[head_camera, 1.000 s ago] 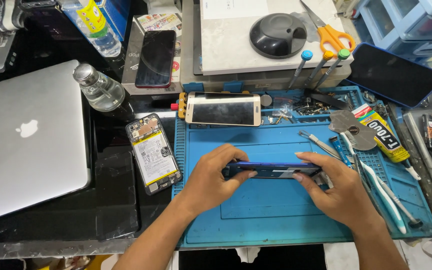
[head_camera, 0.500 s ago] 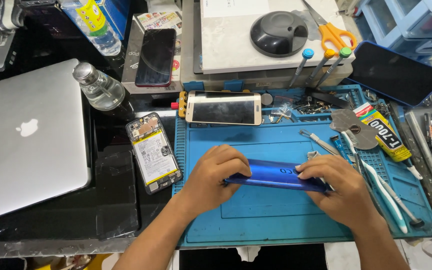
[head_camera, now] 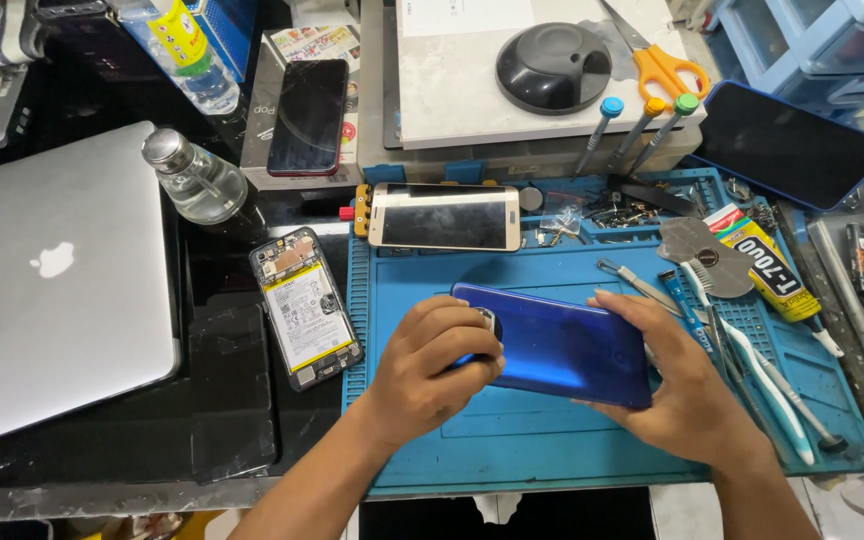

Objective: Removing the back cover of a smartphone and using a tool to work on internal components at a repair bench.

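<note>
Far left: closed silver laptop (head_camera: 57, 290) on the black bench. Just right of it a glass bottle (head_camera: 197, 185) w/ metal cap, lying tilted. Near that, an opened phone (head_camera: 305, 307), back off, battery showing, lies flat just left of the blue mat (head_camera: 592, 445). Farther back a dark phone (head_camera: 308, 116) rests on a box.

Mat, far edge: gold-rimmed phone (head_camera: 444, 216) lying across, screen up, small screws and bits just right of it.

Centre of mat: blue phone (head_camera: 560, 342), glossy back up, tilted a little, held above the mat btwn both hands. Left hand (head_camera: 430, 372) is clamped on its left end, fingers curled over the camera corner, thumb underneath. Right hand (head_camera: 674, 385) grips the right end, fingers along the far edge and palm round the near right corner. Hands apart, one per end.

Behind, on a grey slab: black round base (head_camera: 553, 66), orange scissors (head_camera: 664, 68), three screwdrivers (head_camera: 642, 130) leaning at its front edge.

Right of mat: tweezers (head_camera: 637, 283), metal pick (head_camera: 704, 256), glue tube (head_camera: 767, 268), toothbrush (head_camera: 764, 372) near the right hand. Far right: dark tablet (head_camera: 790, 142), screen up, blue drawers (head_camera: 812, 45) behind it.
</note>
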